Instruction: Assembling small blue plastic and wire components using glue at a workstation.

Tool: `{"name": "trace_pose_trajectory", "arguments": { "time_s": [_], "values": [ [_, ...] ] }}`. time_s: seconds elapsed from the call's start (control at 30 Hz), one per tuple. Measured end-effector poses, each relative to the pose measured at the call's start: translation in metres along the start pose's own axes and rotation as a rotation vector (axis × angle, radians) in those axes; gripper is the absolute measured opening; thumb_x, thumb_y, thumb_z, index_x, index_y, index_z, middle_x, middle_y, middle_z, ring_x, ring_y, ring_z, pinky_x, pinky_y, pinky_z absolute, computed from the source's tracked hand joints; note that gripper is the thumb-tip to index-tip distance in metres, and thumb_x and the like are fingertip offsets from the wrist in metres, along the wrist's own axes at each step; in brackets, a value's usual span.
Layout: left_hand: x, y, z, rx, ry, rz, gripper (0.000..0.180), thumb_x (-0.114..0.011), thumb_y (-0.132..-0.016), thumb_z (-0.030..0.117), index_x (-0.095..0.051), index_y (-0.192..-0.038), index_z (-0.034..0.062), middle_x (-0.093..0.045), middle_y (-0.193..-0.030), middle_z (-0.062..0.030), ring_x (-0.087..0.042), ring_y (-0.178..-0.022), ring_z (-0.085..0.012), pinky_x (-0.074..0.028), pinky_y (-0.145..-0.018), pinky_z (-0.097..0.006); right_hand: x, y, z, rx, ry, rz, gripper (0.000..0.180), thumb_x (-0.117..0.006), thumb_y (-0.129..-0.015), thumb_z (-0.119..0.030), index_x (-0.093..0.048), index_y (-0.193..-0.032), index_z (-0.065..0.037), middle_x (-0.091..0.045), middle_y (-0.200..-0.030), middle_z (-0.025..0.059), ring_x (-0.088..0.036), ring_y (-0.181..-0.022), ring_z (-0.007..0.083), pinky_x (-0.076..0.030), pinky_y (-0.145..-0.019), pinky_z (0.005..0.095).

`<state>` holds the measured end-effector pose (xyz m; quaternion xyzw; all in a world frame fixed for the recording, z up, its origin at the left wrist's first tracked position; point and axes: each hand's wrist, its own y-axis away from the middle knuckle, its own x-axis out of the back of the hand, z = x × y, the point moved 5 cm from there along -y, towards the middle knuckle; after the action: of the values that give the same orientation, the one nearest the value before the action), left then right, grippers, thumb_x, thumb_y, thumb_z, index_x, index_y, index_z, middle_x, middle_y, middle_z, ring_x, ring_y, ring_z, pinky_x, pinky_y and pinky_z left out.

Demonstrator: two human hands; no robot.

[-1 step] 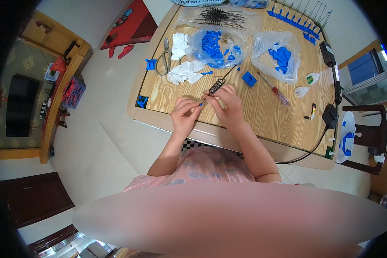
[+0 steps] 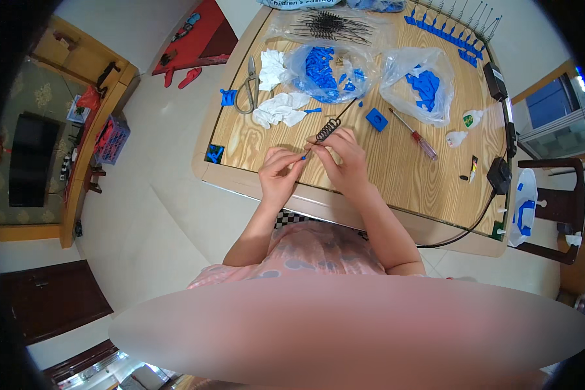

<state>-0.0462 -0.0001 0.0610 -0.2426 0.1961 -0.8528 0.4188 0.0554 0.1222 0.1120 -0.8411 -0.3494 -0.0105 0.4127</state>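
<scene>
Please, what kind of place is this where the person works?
Most likely a room in a home used for small assembly work. A dark television stands on a wooden cabinet, slippers lie on the tiled floor, and the wooden table holds bags of blue plastic parts.

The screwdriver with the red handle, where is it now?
In the head view, the screwdriver lies on the table, right of the blue block, below a clear bag.
</scene>
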Motion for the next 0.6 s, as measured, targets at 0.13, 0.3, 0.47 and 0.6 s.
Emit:
{"name": "trace_pose_trajectory", "arguments": {
  "time_s": [0.13,0.3,0.47,0.6],
  "values": [
    [0.0001,0.0002,-0.0015,-0.007,-0.007,-0.007,0.018,-0.073,-0.070,-0.007,-0.072,-0.087,-0.0001,-0.065,-0.080,-0.0064,-0.054,-0.082,-0.0198,-0.044,-0.072,-0.030,-0.0006,0.0011,0.0014,-0.010,0.004,0.000,0.011,-0.067,-0.079,-0.002,-0.069,-0.090,-0.004,-0.067,-0.085,0.0056,-0.060,-0.083,0.0224,-0.043,-0.079,0.0331],
    [-0.0007,0.0012,-0.0033,-0.003,0.006,0.001,0.017,-0.073,-0.071,-0.007,-0.071,-0.087,-0.0001,-0.065,-0.080,-0.0064,-0.055,-0.082,-0.0197,-0.044,-0.072,-0.030,-0.0007,0.0009,0.0017,-0.005,0.012,-0.021,0.012,-0.067,-0.079,-0.002,-0.069,-0.090,-0.004,-0.067,-0.085,0.0055,-0.060,-0.082,0.0226,-0.043,-0.079,0.0331],
    [-0.0014,0.0013,-0.0042,-0.009,-0.018,-0.004,0.016,-0.072,-0.072,-0.006,-0.071,-0.087,-0.0003,-0.066,-0.081,-0.0064,-0.055,-0.083,-0.0193,-0.045,-0.073,-0.030,-0.0025,0.0017,0.0038,0.015,0.020,-0.032,0.014,-0.067,-0.078,-0.002,-0.069,-0.092,-0.004,-0.066,-0.084,0.0060,-0.058,-0.080,0.0227,-0.043,-0.077,0.0334],
    [-0.0017,0.0017,-0.0050,0.003,0.006,-0.008,0.017,-0.072,-0.072,-0.007,-0.071,-0.088,-0.0005,-0.067,-0.081,-0.0065,-0.056,-0.083,-0.0193,-0.045,-0.074,-0.030,-0.0025,-0.0003,0.0015,0.039,0.009,-0.004,0.011,-0.069,-0.076,-0.006,-0.065,-0.086,-0.004,-0.063,-0.079,0.0064,-0.057,-0.073,0.0239,-0.041,-0.075,0.0371]
  ]
}}
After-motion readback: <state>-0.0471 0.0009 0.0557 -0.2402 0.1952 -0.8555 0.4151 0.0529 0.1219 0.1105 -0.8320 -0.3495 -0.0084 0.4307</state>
